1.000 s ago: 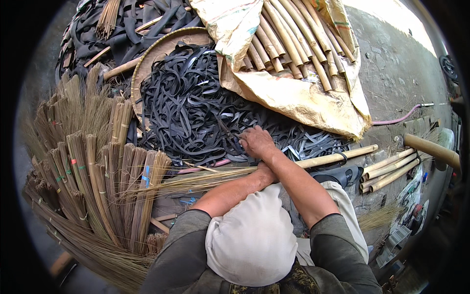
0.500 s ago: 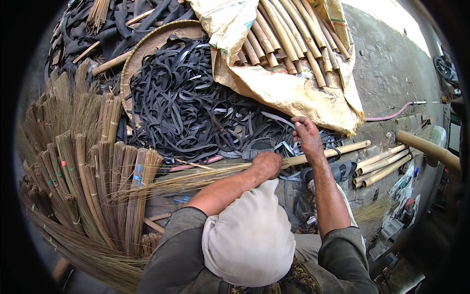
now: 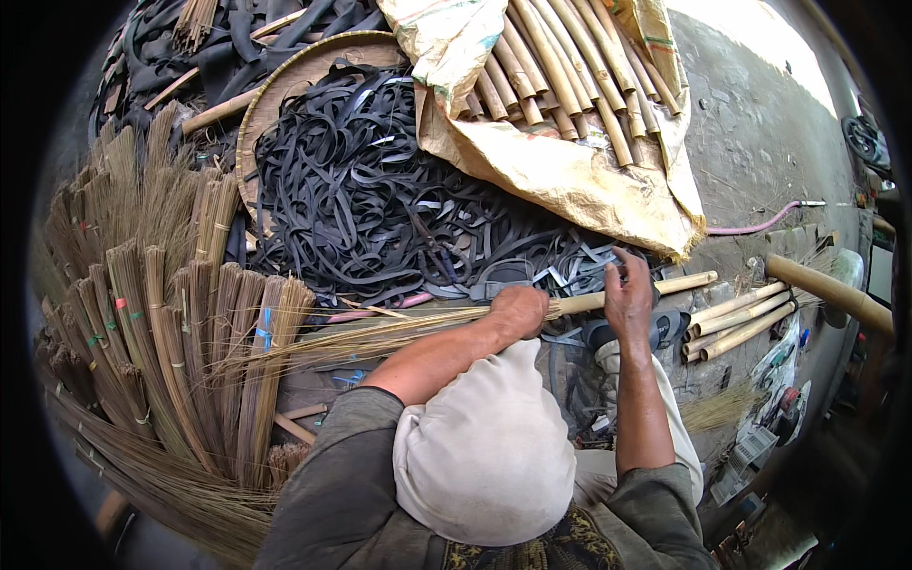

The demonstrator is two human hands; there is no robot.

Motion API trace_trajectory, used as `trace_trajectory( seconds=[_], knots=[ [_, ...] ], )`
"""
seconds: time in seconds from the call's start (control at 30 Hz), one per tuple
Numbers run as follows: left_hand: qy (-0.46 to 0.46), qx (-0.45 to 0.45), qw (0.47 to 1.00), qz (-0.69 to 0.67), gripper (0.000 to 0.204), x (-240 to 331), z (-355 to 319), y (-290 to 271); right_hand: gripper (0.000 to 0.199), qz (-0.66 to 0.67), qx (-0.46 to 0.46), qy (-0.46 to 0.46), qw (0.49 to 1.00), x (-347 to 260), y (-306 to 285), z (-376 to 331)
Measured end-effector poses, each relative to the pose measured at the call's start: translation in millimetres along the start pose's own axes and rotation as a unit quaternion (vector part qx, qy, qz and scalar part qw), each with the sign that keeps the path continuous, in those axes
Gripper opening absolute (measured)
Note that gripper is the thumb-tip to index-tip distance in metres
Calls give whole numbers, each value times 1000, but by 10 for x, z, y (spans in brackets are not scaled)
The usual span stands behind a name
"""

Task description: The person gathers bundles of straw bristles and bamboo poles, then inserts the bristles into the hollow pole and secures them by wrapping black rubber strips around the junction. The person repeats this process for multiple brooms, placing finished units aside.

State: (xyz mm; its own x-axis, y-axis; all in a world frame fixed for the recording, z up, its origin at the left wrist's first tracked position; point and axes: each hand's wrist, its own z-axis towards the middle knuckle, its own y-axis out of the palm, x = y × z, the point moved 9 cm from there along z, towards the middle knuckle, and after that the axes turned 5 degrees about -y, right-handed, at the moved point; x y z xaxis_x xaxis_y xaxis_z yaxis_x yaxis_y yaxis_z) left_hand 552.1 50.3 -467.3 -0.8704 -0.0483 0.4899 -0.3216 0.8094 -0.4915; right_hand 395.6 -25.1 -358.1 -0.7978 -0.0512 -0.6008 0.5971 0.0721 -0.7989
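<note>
My left hand point(image 3: 521, 312) is closed around a bundle of thin tan stalks point(image 3: 399, 335), gripping it where it meets a bamboo pole point(image 3: 686, 282). Loose ends of the stalks fan out to the left, and the pole runs off to the right. Over the pole is my right hand point(image 3: 631, 296), its thumb and bent forefinger raised and apart. I see nothing between these fingers; its other fingers are partly hidden. Just beyond both hands spreads a tangled heap of dark rubber strips point(image 3: 342, 190).
Finished-looking stalk bundles point(image 3: 223, 370) stand crowded at left. A round woven tray point(image 3: 256, 123) lies under the heap. Bamboo poles point(image 3: 560, 57) rest on a yellowish sack point(image 3: 551, 185) at the far side. Several shorter poles point(image 3: 736, 323) and a thick bamboo point(image 3: 836, 293) lie right.
My right hand has come down and right, nearer the pole. The grey rubber strip that ran to its fingertips no longer shows there. My left hand keeps its grip on the bundle.
</note>
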Motion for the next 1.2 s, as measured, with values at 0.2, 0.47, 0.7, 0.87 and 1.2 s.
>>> trace_trajectory(
  seconds=[0.2, 0.47, 0.7, 0.87, 1.2],
  knots=[
    [67, 124, 989, 36, 44, -8, -15, 40, 29, 78, -251, -108, 959, -1079, 1651, 260],
    [64, 66, 973, -212, 50, -395, 94, 507, 32, -33, -411, -16, 911, -1061, 2939, 298],
    [39, 49, 970, -236, 50, -328, 159, 484, 21, 169, -470, 55, 864, -1142, 3085, 330],
    [56, 48, 987, -146, 51, -145, -91, 38, 25, 139, -296, -17, 945, -1281, 2599, 653],
    [110, 55, 961, -248, 41, -296, -42, 375, 31, -54, -363, -65, 928, -1189, 2900, 352]
  ],
)
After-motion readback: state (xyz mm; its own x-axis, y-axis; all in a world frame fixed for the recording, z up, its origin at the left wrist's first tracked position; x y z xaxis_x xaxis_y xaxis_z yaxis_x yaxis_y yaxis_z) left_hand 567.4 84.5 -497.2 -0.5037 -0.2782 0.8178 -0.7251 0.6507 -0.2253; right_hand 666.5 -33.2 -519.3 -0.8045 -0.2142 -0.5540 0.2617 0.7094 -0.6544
